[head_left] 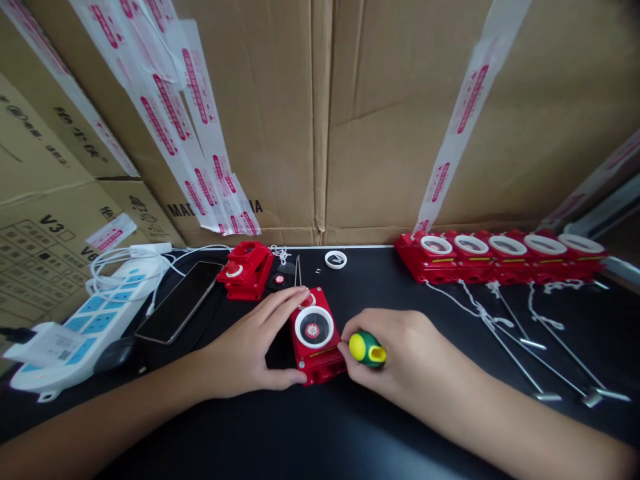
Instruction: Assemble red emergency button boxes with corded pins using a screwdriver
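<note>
Your forearms (465, 393) lie nearest the camera, entering from the lower corners over the dark table (280, 440). Between your two hands sits the red unit (320, 360), face up on the table and slightly turned.

Step in hand, as judged: screwdriver work at the right side of the unit. Your right fingers cover the tip of the screwdriver (374, 352) and whatever it meets, so seating cannot be verified. To do this well, you should line the shaft up with its seat, press along it before you turn, and let your left hand absorb the twist. Ease off at firm resistance; the shell looks like plastic and would probably strip if overdriven. Loose bits (318, 271) and a white ring (336, 260) lie beyond your left fingertips; keep your sleeve-free wrist away from them.

Pose: your left hand (245, 353) clasps the unit, thumb at its near left corner, fingers stretched to its far edge, with a wide gap between. Your right hand (407, 347) is curled around the handle, knuckles up, thumb and forefinger drawn in close to the unit. Whether those two tips also pinch something small, you cannot tell from this view.
</note>
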Tool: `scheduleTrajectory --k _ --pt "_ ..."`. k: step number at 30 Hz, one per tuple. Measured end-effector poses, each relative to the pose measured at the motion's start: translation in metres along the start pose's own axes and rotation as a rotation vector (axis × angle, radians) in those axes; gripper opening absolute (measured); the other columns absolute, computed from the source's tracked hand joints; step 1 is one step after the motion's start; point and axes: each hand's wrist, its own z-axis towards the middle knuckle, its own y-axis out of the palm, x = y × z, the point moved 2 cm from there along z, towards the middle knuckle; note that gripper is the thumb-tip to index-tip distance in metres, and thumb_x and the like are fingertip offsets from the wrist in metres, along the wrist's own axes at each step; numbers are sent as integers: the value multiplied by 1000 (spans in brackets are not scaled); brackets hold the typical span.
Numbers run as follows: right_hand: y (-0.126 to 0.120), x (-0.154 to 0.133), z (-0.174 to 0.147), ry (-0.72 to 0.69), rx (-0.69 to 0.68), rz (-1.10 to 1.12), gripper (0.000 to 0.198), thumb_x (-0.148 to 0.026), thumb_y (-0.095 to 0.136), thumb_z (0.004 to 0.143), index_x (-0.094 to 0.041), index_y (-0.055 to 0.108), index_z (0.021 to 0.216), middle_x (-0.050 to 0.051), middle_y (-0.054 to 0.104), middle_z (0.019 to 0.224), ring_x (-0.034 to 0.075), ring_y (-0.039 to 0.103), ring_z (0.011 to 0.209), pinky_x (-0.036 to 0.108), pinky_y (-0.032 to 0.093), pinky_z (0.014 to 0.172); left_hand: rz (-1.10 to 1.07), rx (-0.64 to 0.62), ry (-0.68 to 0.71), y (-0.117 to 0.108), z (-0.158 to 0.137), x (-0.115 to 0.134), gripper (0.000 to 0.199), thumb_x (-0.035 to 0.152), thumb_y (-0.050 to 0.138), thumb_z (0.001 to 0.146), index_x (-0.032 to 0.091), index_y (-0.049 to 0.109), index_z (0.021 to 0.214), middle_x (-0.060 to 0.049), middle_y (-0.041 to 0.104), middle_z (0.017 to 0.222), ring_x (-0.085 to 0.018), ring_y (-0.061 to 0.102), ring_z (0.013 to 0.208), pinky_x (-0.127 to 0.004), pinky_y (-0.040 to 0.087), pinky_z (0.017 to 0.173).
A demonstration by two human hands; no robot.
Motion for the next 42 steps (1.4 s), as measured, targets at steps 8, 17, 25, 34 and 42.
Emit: scheduleTrajectory --k 8,17,25,34,42 --pt "-35 45 75 266 34 -80 17 -30 73 94 -16 77 84 3 77 78 20 70 75 31 52 69 32 -21 10 -2 2 1 116 51 89 90 35 12 175 -18 28 179 -41 33 165 -65 33 135" --pt "0 107 138 407 40 -150 34 -40 71 106 -20 70 133 10 71 137 26 73 113 46 64 96 28 -28 35 -3 1 1 119 54 88 89 34 10 176 -17 28 179 -44 34 164 -66 35 134" --pt "-87 63 107 269 355 -4 46 -57 52 109 -17 74 99 12 79 97 20 71 79 33 54 70 25 -4 41 -4 1 1 121 55 90 87 34 12 176 -17 33 178 -44 40 161 -64 40 132" --pt "-90 -13 60 116 59 316 49 -70 70 97 -23 66 82 -5 58 56 11 54 42 25 39 40 142 35 16 -7 -2 -4 142 76 92 72 32 7 177 -22 24 179 -53 30 162 -73 34 130" --pt "-78 -40 50 41 -23 408 42 -63 72 99 -24 68 84 -7 58 56 9 52 43 23 37 41 108 -15 66 -12 1 3 110 39 92 78 33 27 167 -15 54 154 -42 49 145 -64 42 126"
